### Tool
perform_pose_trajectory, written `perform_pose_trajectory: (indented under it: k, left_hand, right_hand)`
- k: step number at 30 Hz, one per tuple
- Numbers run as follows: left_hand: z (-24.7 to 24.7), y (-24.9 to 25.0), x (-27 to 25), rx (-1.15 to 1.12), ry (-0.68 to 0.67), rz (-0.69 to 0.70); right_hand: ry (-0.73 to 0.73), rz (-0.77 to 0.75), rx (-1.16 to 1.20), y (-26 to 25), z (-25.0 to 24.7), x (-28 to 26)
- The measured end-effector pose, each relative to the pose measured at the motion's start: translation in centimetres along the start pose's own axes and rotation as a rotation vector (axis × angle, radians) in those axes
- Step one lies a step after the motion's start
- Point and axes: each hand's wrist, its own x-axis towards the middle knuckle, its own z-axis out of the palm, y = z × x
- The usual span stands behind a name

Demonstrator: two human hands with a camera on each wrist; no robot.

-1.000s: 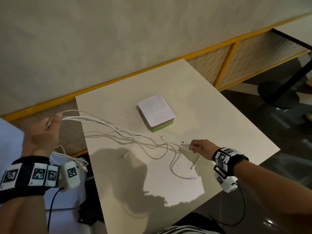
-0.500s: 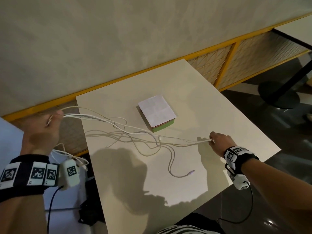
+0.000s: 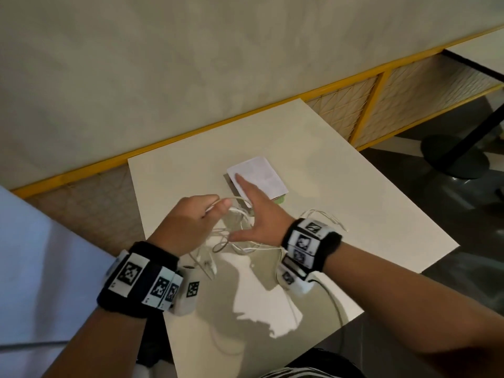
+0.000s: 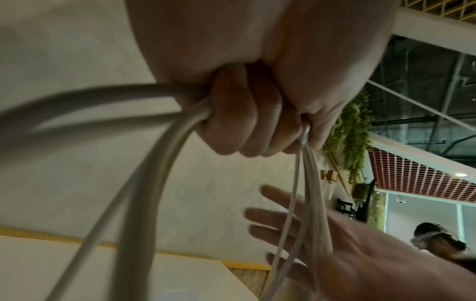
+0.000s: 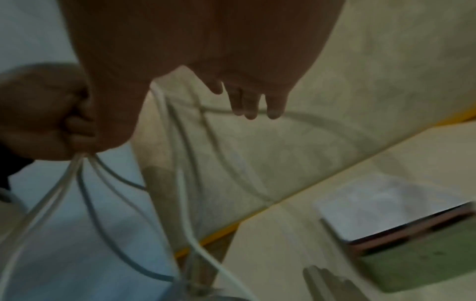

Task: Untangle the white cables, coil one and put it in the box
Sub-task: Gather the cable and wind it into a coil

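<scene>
A moment ago we had the white cables (image 3: 240, 214) stretched wide, our left hand (image 3: 191, 222) out past the desk (image 3: 354, 214) edge and our right hand (image 3: 259, 222) pulling a strand far to the other side. Now we have brought both hands together over the middle of the desk, just in front of the box (image 3: 256, 177), and the cables hang slack in loose loops between and below them. We judge the stretching is done and the coiling is beginning; the strands still cross one another, so they may not be fully separated.

Our left hand is a closed fist around several strands, which run out of both sides of it in the left wrist view. Our right hand is spread, fingers (image 5: 253, 106) straight, gripping nothing; a loop passes close by the fingers, and whether it touches them we cannot tell.

The box sits on the desk with its white lid shut, nothing in it yet as far as we can judge.
</scene>
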Motion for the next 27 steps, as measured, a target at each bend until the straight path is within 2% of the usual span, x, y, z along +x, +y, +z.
perform_pose_trajectory:
  k: [3,6,8,12,13,16,19,24,27]
  left_hand:
    - [-0.5,-0.3,-0.3,-0.004,0.034,0.000]
    - [-2.0,-2.5,-1.0,0.053,0.096,-0.064]
    - [-2.8,-4.2,-1.6,0.065,0.151,-0.091]
    - [-5.4,-7.8,-3.6,-0.017,0.360,-0.297]
    - [-6.0,-9.0,-4.2,-0.008,0.369,-0.350]
    - [-5.6,-12.9,-5.8,0.009,0.320,-0.481]
    - [-2.3,-15.3,-7.4,-0.035,0.322,-0.560]
    - [2.9,-19.5,-10.2,0.018,0.103,-0.675]
    - [5.3,-21.2,-11.7,-0.035,0.035,-0.727]
  right_hand:
    - [0.108,0.045,0.126,-0.8,2.2,1.4]
    - [0.048,0.151,0.153,0.8,2.7,1.2]
    - [-0.019,0.206,0.067,2.1,2.1,0.7]
    - [-0.146,0.376,-0.271,7.3,0.5,-1.7]
    - [-0.169,0.423,-0.337,8.4,0.0,-2.7]
    - [-0.207,0.529,-0.460,9.9,-1.0,-5.5]
    - [-0.210,0.580,-0.515,10.1,-1.0,-6.4]
    - [-0.189,0.568,-0.551,9.4,-0.5,-6.6]
    - [-0.176,0.549,-0.566,8.6,-0.3,-6.5]
